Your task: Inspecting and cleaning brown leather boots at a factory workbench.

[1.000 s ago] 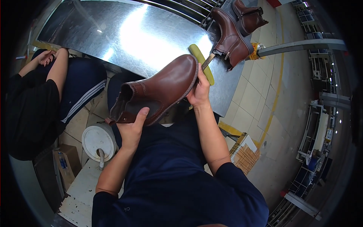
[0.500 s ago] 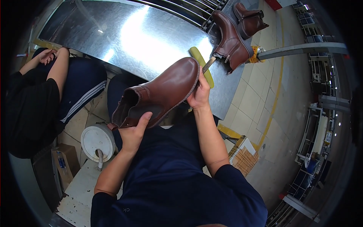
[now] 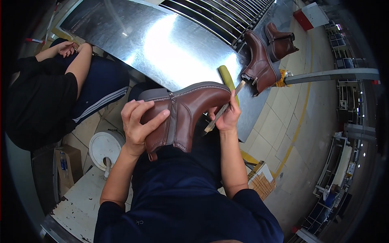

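I hold a brown leather ankle boot [image 3: 190, 111] over my lap, turned on its side so the zip faces me and the grey sole points away. My left hand [image 3: 137, 123] grips its heel and shaft end. My right hand [image 3: 227, 117] supports the toe end and pinches a thin wooden-handled brush [image 3: 223, 108] that slants up toward the table. A yellow-green strip [image 3: 227, 79] lies on the metal table just past the toe.
A shiny metal table [image 3: 162, 44] with a roller conveyor [image 3: 227, 18] lies ahead; two more brown boots [image 3: 259, 65] [image 3: 281, 40] stand on it. Another person [image 3: 48, 93] in dark clothes sits at my left. A white bucket [image 3: 105, 148] and cardboard boxes [image 3: 261, 182] sit on the floor.
The boot has been rolled from sole-down to its side, zip facing me, and lowered nearer my lap. My left hand has shifted up onto the heel; the right hand still holds the brush.
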